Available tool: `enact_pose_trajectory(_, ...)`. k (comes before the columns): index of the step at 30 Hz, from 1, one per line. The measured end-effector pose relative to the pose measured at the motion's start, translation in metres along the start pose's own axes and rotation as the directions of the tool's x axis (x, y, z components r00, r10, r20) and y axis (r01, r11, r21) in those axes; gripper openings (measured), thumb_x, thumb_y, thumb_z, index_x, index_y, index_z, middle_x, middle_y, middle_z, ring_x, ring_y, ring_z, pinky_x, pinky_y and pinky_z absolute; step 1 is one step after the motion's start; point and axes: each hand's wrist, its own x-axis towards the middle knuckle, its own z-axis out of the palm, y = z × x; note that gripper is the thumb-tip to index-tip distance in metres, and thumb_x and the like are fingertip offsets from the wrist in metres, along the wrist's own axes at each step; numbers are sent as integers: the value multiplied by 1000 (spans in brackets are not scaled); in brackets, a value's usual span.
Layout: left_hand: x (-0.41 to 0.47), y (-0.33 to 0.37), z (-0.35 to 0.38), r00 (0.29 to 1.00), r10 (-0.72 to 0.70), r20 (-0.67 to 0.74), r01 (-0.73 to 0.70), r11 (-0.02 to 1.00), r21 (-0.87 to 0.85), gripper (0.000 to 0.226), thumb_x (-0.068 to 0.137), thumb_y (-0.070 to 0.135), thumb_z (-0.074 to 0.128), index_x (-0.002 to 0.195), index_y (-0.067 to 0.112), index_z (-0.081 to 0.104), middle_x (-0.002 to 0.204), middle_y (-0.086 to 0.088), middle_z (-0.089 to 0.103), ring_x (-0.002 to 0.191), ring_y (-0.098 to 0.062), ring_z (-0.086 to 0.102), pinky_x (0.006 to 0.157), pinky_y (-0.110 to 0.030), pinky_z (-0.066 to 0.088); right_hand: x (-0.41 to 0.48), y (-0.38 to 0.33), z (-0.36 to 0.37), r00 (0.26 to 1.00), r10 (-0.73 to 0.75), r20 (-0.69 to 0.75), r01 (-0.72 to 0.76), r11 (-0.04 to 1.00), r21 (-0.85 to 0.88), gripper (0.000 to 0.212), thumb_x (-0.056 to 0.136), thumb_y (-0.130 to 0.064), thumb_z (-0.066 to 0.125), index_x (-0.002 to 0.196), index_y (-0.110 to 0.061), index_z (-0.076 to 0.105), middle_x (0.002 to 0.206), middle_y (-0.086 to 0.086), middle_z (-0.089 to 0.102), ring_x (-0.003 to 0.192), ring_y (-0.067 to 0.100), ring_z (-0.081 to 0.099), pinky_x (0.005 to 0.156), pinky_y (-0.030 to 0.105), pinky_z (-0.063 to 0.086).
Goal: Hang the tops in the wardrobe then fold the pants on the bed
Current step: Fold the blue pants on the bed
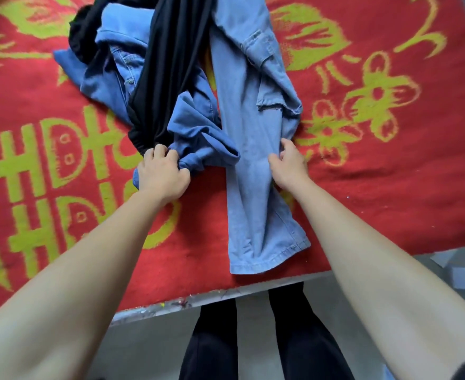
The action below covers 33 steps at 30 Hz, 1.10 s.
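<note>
Light blue denim pants (249,127) lie stretched lengthwise on the bed, their hem near the front edge. My right hand (289,167) pinches the pants' right edge at mid-length. To their left sits a heap of clothes: a darker blue garment (198,133), a black garment (171,64) draped over it, and a denim piece with buttons (124,64). My left hand (161,174) grips a bunched end of the darker blue garment at the heap's near side.
A red blanket with yellow-green patterns (376,160) covers the bed. The bed's front edge (198,297) runs just before my legs in dark trousers (253,338). Papers (461,270) lie on the floor at the right.
</note>
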Motion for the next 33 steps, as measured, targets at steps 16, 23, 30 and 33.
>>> enact_pose_trajectory(16, -29, 123, 61, 905, 346, 249, -410, 867, 285, 71, 90, 49, 48, 154, 36, 19, 163, -16, 7, 149, -39, 4, 115, -62, -4, -106, 126, -67, 963, 123, 240, 24, 848, -530, 12, 87, -22, 49, 90, -24, 38, 99, 22, 65, 93, 43, 59, 70, 42, 40)
enact_pose_trajectory(23, -30, 103, 67, 869, 383, 314, -468, 841, 271, 81, 86, 43, 53, 155, 38, 10, 165, -6, -3, 151, -32, -5, 118, -56, -5, -30, 45, -68, 973, -83, -213, -5, 923, -384, 57, 83, -49, 61, 128, -17, 48, 129, 15, 47, 122, 37, 46, 99, 45, 39)
enact_pose_trajectory(30, -8, 95, 52, 886, 380, 268, -373, 925, -77, 58, 87, 20, 51, 144, 24, 45, 162, 4, 24, 150, -16, 13, 121, -42, 5, 15, 12, -50, 977, -211, 36, 207, 891, -405, 83, 91, -13, 50, 160, -28, 6, 133, 20, 48, 116, 40, 52, 94, 44, 42)
enact_pose_trajectory(33, -3, 95, 51, 889, 370, 272, -347, 929, -129, 53, 86, 17, 51, 139, 24, 51, 159, 4, 30, 149, -15, 19, 120, -40, 10, -9, 52, -63, 934, -358, 9, 325, 836, -442, 77, 88, -11, 52, 158, -26, 23, 110, 22, 53, 93, 43, 58, 79, 46, 47)
